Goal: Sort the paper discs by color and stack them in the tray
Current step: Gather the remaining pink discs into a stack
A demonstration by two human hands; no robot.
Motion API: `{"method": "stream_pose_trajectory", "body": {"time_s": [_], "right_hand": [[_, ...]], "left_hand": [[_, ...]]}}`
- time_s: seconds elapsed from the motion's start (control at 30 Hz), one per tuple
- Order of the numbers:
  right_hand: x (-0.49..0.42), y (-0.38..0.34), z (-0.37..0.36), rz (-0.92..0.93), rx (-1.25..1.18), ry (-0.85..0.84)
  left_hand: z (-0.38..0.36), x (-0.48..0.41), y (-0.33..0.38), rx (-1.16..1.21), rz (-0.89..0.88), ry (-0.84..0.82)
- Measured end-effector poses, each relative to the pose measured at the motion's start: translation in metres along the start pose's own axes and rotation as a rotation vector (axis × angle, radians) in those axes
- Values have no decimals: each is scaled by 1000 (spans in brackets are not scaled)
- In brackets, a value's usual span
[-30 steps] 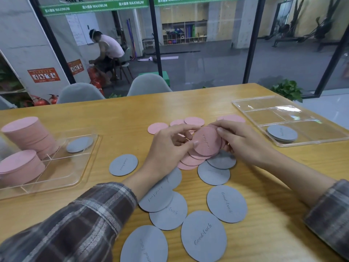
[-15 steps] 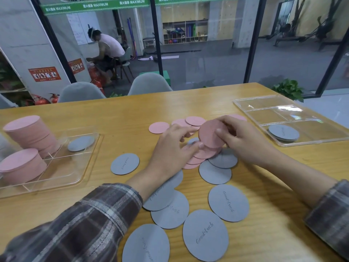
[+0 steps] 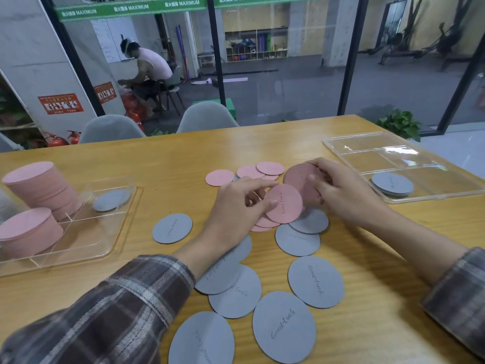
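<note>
Hands meet over the mid-bench pile. L hand (image 3: 236, 203) fingers pinch a pink disc (image 3: 283, 203) marked Good Luck, above the pile. R hand (image 3: 338, 190) fingers curl round a second pink disc (image 3: 299, 177), tilted, just behind. Grey discs (image 3: 316, 282) lie loose on the bench (image 3: 183, 158). L tray (image 3: 115, 248): pink stacks (image 3: 39, 185) + lone grey disc (image 3: 111, 200). R tray (image 3: 367, 145): short grey stack (image 3: 392, 183).

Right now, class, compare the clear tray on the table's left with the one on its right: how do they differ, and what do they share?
The left tray holds tall pink stacks; the right tray holds no pink. The left tray has a single grey disc; the right tray has a short grey stack. Both are clear, divided into compartments and sit on the wooden table.
</note>
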State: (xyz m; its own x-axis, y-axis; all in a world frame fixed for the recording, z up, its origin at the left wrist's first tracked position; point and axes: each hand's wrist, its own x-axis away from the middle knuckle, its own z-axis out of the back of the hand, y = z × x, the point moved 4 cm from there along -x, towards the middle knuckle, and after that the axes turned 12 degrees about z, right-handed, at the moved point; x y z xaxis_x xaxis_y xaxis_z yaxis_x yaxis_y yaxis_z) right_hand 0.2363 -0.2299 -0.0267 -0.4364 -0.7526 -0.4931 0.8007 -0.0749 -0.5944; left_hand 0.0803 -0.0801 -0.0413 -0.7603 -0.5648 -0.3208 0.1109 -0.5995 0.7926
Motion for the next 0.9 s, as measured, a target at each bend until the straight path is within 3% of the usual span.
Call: {"method": "stream_pose_trajectory", "body": {"time_s": [0.27,0.53,0.67,0.9], "right_hand": [[2,-10,-13,-41,-272,-97],[0,-7,-7,70,-30,-77],[-3,4,7,16,111,11],[-2,4,8,5,179,-8]], "left_hand": [[0,-11,4,157,87,43],[-9,-17,10,0,44,121],[-19,-14,-4,-271,76,-20],[-17,-6,-6,-353,46,-95]]}}
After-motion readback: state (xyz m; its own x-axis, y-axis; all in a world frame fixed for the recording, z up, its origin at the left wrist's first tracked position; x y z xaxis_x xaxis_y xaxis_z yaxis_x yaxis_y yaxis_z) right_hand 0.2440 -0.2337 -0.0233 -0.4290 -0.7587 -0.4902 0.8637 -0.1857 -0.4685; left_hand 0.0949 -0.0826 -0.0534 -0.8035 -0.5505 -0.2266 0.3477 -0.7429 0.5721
